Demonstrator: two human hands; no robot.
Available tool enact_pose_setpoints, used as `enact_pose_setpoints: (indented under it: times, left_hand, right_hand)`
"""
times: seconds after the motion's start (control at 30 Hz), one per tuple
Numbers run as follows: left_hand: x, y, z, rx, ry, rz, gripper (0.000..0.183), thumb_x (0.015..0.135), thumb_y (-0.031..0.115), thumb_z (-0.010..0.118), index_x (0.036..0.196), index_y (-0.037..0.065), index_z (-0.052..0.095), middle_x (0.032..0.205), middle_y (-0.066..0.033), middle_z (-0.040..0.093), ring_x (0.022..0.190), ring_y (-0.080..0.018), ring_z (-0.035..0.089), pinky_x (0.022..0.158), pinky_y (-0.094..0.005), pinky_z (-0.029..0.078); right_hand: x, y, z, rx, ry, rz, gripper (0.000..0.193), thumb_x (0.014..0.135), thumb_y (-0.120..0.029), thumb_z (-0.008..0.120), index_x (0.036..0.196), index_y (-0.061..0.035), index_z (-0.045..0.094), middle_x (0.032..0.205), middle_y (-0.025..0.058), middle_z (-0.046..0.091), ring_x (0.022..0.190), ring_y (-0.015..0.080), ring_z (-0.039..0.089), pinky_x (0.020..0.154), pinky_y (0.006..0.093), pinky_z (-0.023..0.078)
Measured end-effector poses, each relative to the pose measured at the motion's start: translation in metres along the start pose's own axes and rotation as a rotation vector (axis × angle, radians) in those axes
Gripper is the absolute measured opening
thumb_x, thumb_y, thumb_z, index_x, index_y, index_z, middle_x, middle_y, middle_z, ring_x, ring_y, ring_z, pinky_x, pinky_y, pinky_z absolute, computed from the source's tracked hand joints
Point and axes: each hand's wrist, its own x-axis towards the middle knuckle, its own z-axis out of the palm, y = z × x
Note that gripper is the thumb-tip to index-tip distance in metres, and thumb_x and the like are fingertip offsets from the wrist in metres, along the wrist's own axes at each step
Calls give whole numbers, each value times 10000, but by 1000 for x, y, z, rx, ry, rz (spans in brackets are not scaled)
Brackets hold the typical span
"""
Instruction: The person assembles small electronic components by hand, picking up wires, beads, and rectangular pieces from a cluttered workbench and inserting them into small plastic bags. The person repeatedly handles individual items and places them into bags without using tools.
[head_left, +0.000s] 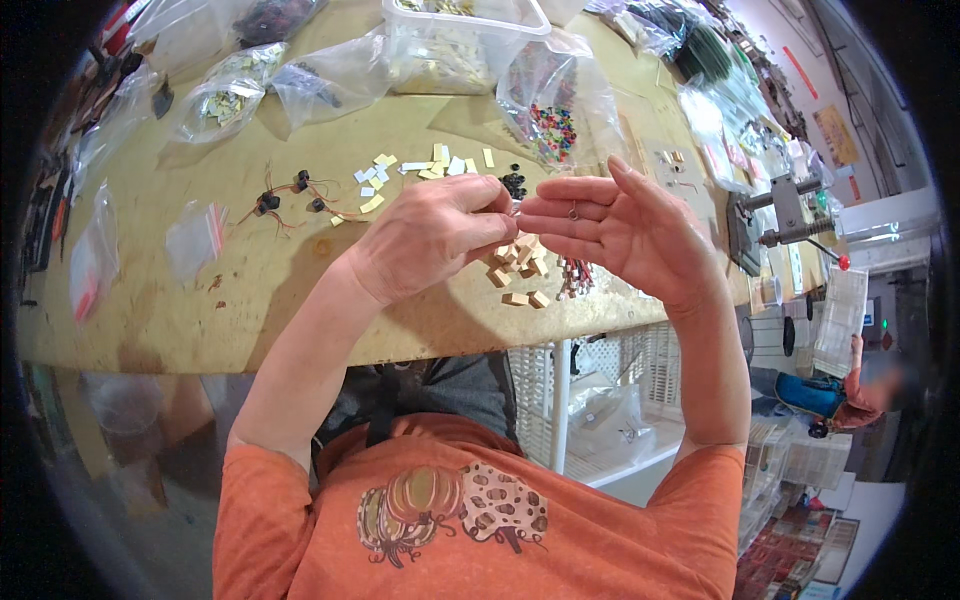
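My left hand (432,236) is closed in a pinch, its fingertips close to the fingers of my right hand. Whatever it grips is hidden or too small to make out. Palm up, my right hand (640,235) is open with its fingers stretched toward the left one. A tiny dark metal ring-like piece (573,213) rests against its fingers. Below the hands lies a pile of small wooden blocks (515,298), next to thin red and dark pieces (574,279). Just beyond the hands are small black parts (514,185) and pale yellow and white foam-like pieces (440,160).
Small black components with red wires (268,203) lie left on the table (160,320). A clear bin (465,50) and a bag of coloured beads (555,125) stand at the back. A metal hand press (790,210) is on the right, and another person (830,395) is beyond.
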Motion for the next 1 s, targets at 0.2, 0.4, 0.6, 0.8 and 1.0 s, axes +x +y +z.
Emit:
enact_pose_setpoints:
  times: [0.2,0.4,0.6,0.8,1.0]
  left_hand:
    - [-2,-1,5,-8,9,-21,130,791,7,800,876,48,710,905,-87,658,785,-257,679,638,-349,555]
    - [-3,-1,4,-23,15,-63,150,788,-17,781,901,49,708,917,-85,657,806,-260,678,667,-343,555]
    - [2,-2,-9,23,178,-135,138,796,-4,761,909,51,704,948,-72,659,836,-249,673,716,-348,548]
    - [0,-4,-4,70,131,-145,125,802,22,767,902,69,707,933,-54,659,828,-235,671,704,-346,547]
    - [0,-2,-4,98,112,-146,118,803,19,770,894,59,706,916,-52,653,807,-222,664,683,-335,539]
  right_hand:
    - [2,0,9,-165,92,15,627,1068,-424,447,1314,150,502,1326,329,552,1252,402,584,1103,477,475]
    - [3,-3,15,-410,138,-80,492,1075,-325,467,1311,99,550,1282,244,620,1189,346,645,994,405,551]
    - [7,-7,-48,-1149,602,-622,76,942,-44,667,987,-7,716,858,15,713,731,61,589,682,244,503]
    - [26,59,-95,-1249,647,-451,121,888,-56,697,984,17,706,809,130,737,707,154,694,658,314,554]
    - [18,90,-97,-1574,721,-551,121,860,-79,684,965,-21,702,914,177,680,885,377,663,793,435,534]
